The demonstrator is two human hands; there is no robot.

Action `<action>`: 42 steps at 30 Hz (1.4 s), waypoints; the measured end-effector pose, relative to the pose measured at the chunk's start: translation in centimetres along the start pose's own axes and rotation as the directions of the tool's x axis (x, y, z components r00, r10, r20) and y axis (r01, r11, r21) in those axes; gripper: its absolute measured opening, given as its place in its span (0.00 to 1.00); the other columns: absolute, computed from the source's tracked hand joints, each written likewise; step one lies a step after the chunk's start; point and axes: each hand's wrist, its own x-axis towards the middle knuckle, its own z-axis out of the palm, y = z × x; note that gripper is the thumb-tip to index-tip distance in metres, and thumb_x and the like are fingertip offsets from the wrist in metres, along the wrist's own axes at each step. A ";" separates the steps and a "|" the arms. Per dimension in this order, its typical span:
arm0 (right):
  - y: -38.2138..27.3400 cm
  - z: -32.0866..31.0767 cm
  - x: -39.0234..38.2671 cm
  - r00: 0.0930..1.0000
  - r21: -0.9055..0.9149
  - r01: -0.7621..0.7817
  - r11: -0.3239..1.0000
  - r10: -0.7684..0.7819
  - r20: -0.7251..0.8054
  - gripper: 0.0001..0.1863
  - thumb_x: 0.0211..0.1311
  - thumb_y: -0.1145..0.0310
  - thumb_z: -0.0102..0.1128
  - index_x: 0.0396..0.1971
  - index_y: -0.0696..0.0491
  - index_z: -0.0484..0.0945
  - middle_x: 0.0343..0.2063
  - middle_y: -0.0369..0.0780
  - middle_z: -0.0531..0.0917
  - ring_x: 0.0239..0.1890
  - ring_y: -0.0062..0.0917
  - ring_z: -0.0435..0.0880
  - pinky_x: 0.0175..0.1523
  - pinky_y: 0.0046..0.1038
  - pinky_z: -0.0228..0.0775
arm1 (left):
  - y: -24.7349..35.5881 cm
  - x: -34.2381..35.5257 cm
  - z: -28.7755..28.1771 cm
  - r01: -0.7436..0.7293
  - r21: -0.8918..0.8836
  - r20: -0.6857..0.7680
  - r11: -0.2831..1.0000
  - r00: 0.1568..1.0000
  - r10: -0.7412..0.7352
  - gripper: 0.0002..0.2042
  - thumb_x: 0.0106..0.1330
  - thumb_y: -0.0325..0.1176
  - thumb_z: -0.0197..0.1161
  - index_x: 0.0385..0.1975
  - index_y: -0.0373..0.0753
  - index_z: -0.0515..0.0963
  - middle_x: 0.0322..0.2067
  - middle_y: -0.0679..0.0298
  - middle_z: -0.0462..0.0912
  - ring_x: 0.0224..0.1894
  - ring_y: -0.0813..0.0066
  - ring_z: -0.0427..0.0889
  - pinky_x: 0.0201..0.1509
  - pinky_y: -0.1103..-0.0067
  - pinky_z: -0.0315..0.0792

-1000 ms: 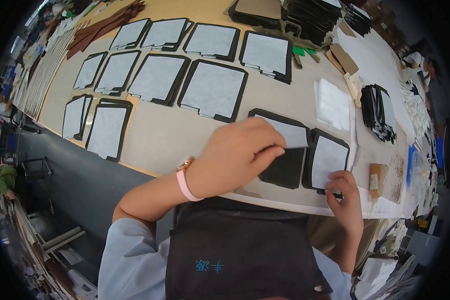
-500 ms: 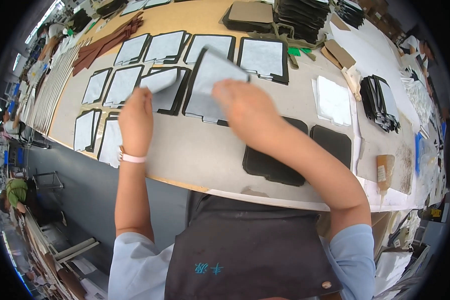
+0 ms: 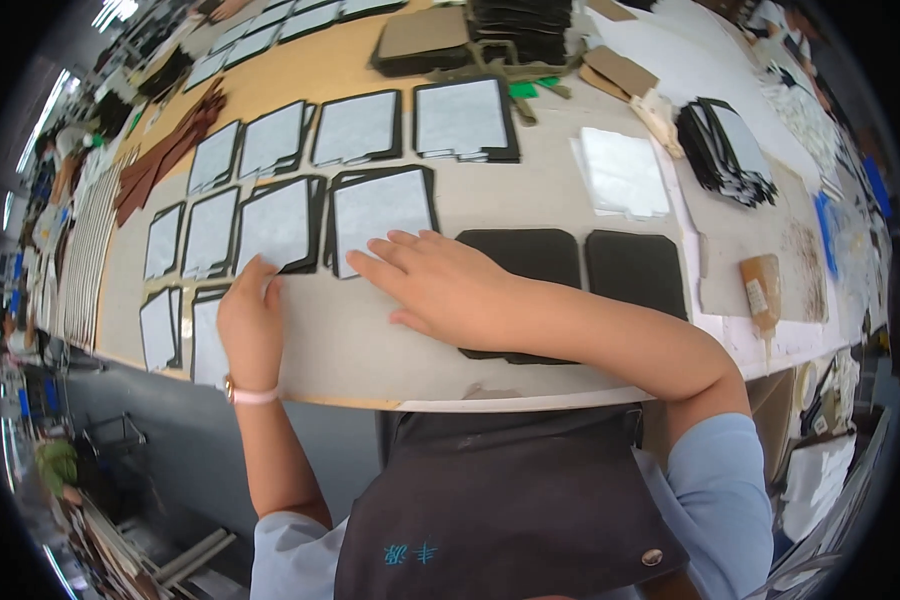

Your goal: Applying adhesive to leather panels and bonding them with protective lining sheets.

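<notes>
My right hand (image 3: 440, 285) is open, its fingers spread over the lower part of a white panel with a black border (image 3: 382, 210). That panel lies on a stack of similar pieces, whose dark edges stick out behind it. My left hand (image 3: 250, 325) has curled fingers, with a gap between thumb and forefinger. Its fingertips touch the lower edge of the neighbouring white panel (image 3: 275, 225), which lies flat on its own stack. Under and beyond my right forearm are two dark rounded panels (image 3: 635, 270), one partly covered by the arm.
More black-edged white panels (image 3: 460, 115) lie in rows. Brown strips (image 3: 170, 155) sit at the left, and a pile of white sheets (image 3: 625, 172) at the right. Farther right are a bundle of black-edged pieces (image 3: 725, 150) and a glue bottle (image 3: 760, 285). Dark stacks (image 3: 520, 30) stand at the back.
The raised panel by my right hand now lies flat, and that hand has spread and lowered. The lifted sheet in my left hand is down on its stack. The view has shifted.
</notes>
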 end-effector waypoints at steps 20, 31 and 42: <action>11.8 -13.4 -35.6 0.194 0.638 -0.765 0.088 0.976 0.098 0.43 0.53 0.58 0.74 0.65 0.61 0.63 0.46 0.48 0.80 0.50 0.31 0.79 0.58 0.30 0.69 | 26.5 -3.3 2.5 -0.731 -0.386 0.281 0.563 0.488 0.826 0.26 0.61 0.42 0.67 0.58 0.39 0.75 0.54 0.47 0.78 0.61 0.47 0.73 0.71 0.49 0.52; 10.1 -12.8 -31.9 0.396 0.876 0.478 0.057 0.877 -0.273 0.32 0.67 0.64 0.60 0.65 0.61 0.60 0.61 0.58 0.70 0.66 0.50 0.68 0.72 0.47 0.60 | 27.0 -4.1 5.8 -0.832 -0.328 0.168 0.447 0.414 0.895 0.23 0.61 0.36 0.66 0.58 0.44 0.77 0.57 0.44 0.76 0.58 0.45 0.76 0.66 0.57 0.65; 11.7 -11.3 -30.4 0.248 0.882 0.246 0.401 0.854 -0.457 0.34 0.56 0.63 0.73 0.59 0.54 0.64 0.50 0.40 0.77 0.50 0.24 0.79 0.56 0.31 0.73 | 26.9 -2.6 5.5 -0.795 -0.396 0.232 0.459 0.397 0.888 0.25 0.56 0.38 0.71 0.56 0.51 0.79 0.59 0.50 0.75 0.61 0.46 0.74 0.67 0.58 0.64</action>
